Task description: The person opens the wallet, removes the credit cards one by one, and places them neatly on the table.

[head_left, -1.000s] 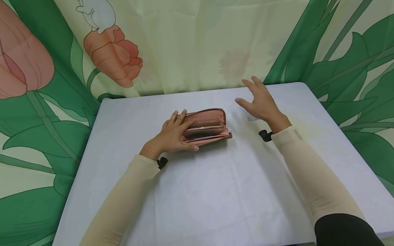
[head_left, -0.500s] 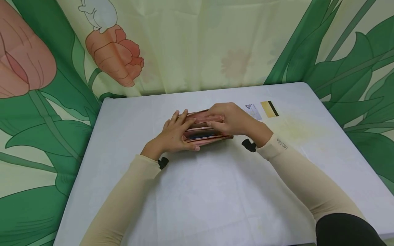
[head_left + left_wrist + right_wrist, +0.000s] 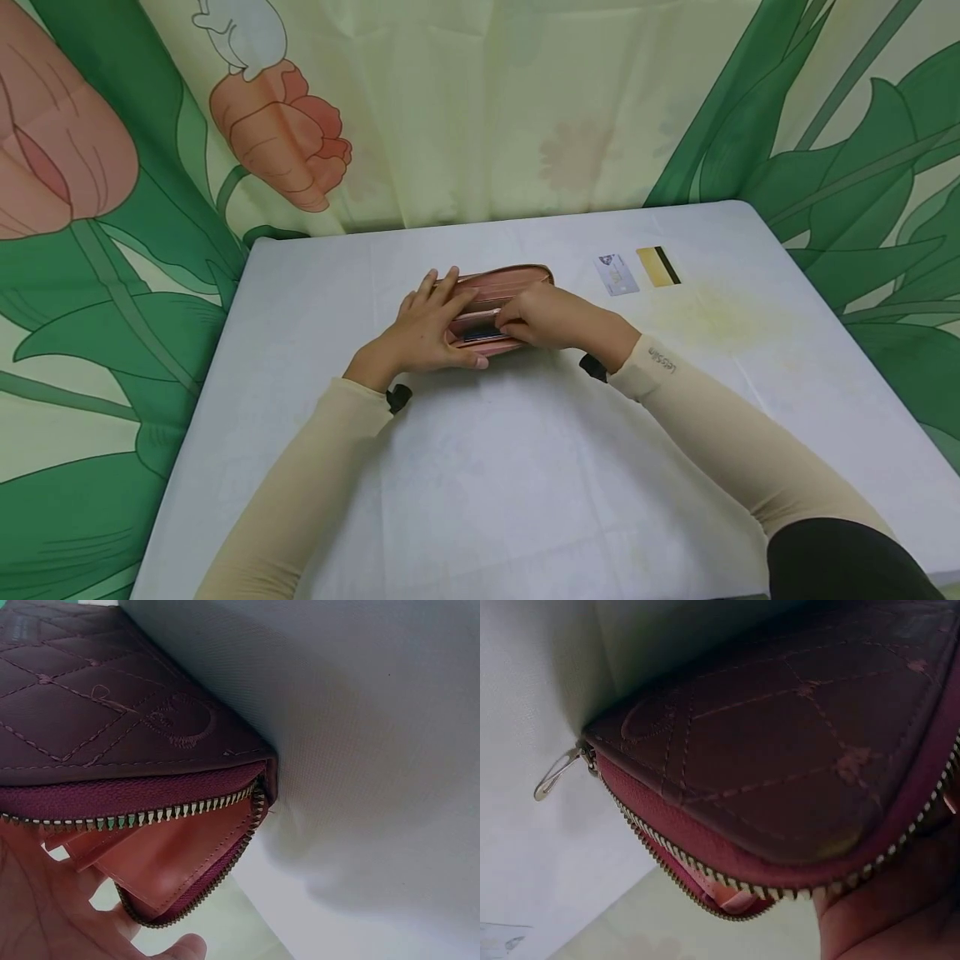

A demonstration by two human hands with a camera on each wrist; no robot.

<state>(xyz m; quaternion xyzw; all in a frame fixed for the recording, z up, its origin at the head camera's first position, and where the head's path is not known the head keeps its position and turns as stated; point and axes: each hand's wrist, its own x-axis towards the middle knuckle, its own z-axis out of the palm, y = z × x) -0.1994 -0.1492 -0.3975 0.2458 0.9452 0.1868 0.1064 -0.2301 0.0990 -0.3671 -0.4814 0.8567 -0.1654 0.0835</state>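
Observation:
A pink zip-around wallet [image 3: 517, 279] stands unzipped on the table, its compartments facing up. My left hand [image 3: 423, 333] spreads over its left end, thumb at the front edge and straight fingers over the back. At the right end, my right hand [image 3: 558, 321] reaches into the front compartment with bent fingers; their tips are hidden. Just left of them, a dark flat insert [image 3: 480, 333] shows inside. Both wrist views show the wallet's quilted outside, dark in shade, with the parted zip teeth [image 3: 150, 817] and a metal zip pull [image 3: 553, 778].
On the white-covered table [image 3: 480, 483], a pale bluish card [image 3: 617, 275] and a gold card with a black stripe [image 3: 657, 267] lie behind and right of the wallet. A flower-printed curtain [image 3: 450, 117] hangs behind the table.
My right hand has come left from above the cards to the wallet, then moved from its back compartment toward the front one. The two cards are now uncovered. My left hand stays put.

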